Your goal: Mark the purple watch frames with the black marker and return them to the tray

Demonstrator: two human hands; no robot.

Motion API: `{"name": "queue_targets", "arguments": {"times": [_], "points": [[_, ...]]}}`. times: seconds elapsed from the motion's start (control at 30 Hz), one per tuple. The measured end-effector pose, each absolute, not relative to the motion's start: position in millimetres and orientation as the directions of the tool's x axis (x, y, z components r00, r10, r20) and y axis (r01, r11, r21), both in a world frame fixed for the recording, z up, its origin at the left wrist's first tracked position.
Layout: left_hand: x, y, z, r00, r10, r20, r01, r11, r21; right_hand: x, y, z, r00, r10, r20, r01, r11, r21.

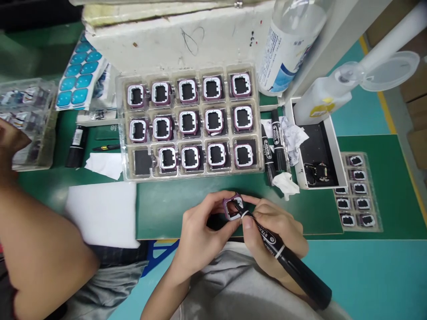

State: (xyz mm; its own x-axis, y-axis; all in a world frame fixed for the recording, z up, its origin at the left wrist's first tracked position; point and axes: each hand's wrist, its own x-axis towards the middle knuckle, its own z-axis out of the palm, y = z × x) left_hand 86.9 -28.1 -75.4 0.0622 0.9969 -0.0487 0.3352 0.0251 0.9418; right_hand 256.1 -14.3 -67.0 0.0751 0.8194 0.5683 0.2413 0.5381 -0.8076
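Note:
Between the fingertips of my left hand [204, 229] is a small purple watch case [228, 210] with a white inner rim, tilted near the table's front edge. My right hand [275, 226] grips a black marker pen [293, 266], and its dark tip meets the inside of the case's opening. One right fingertip also reaches the case's upper right side. Just beyond my hands lies a clear plastic tray [193, 175] with rows of similar purple and white cases; its front left pocket has no case in it.
At left, a co-worker's arm [40, 235] reaches past a white foam sheet [103, 213]. Black markers [278, 142] and crumpled tissue [287, 184] lie right of the tray. Bottles [283, 58] and a white box [343, 178] stand at right, near a second tray [373, 195].

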Motion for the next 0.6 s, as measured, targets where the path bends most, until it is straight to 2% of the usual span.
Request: {"name": "queue_targets", "arguments": {"times": [0.17, 0.3, 0.4, 0.47, 0.6], "points": [[78, -22, -70, 0.069, 0.997, 0.027, 0.263, -0.044, 0.964, 280, -24, -61, -0.067, 0.931, 0.36, 0.26, 0.364, -0.894], [43, -5, -54, -0.085, 0.979, 0.185, 0.404, -0.136, 0.905, 280, -26, -74, 0.093, 0.906, 0.414, 0.161, 0.397, -0.904], [6, 13, -44, -0.216, 0.912, 0.349, 0.605, -0.156, 0.781, 274, -23, -81, 0.161, 0.856, 0.492, 0.112, 0.479, -0.87], [-15, 25, -44, -0.217, 0.885, 0.412, 0.736, -0.129, 0.664, 272, -22, -83, 0.156, 0.843, 0.516, 0.1, 0.506, -0.857], [-29, 36, -53, -0.139, 0.936, 0.323, 0.884, -0.03, 0.467, 277, -23, -89, 0.171, 0.85, 0.498, 0.106, 0.486, -0.867]]}}
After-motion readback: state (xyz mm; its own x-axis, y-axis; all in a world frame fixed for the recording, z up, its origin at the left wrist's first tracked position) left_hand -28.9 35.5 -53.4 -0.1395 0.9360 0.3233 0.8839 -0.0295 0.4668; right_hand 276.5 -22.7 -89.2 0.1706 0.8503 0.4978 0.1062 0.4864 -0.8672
